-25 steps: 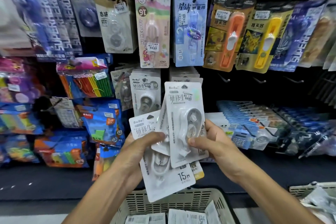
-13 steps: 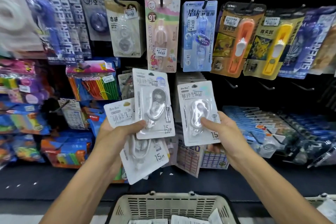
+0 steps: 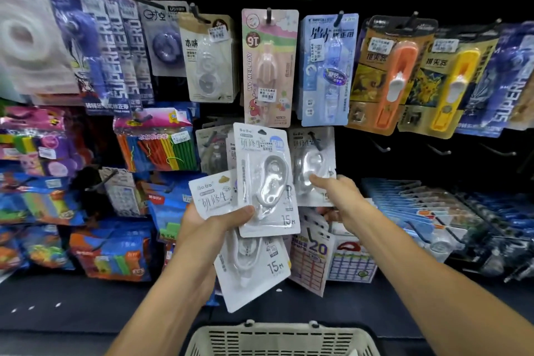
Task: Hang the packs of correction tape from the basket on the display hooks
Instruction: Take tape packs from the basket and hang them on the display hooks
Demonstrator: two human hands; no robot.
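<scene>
A person stands before a shop display wall hung with stationery, both bare arms stretched forward. The left hand grips a fanned bundle of white correction tape packs, thumb pressed across their fronts: the front pack stands upright with "15M" printed at its lower corner, a second pack leans out to the left behind it, and a lower pack juts down below the hand. The right hand reaches further in and pinches a single pack of the same kind by its lower part, fingers curled round the edge, thumb on the front. The top of that pack sits at a black hook in the middle row, with the hook's tip showing in front of the card; whether the pack already hangs free on it cannot be told. Above, a pink pack and a blue pack hang side by side on the upper row, flanked by an orange tool pack to the right. Bundles of coloured sticks hang to the left. At the bottom edge, the rim of a beige plastic basket shows between the forearms.
</scene>
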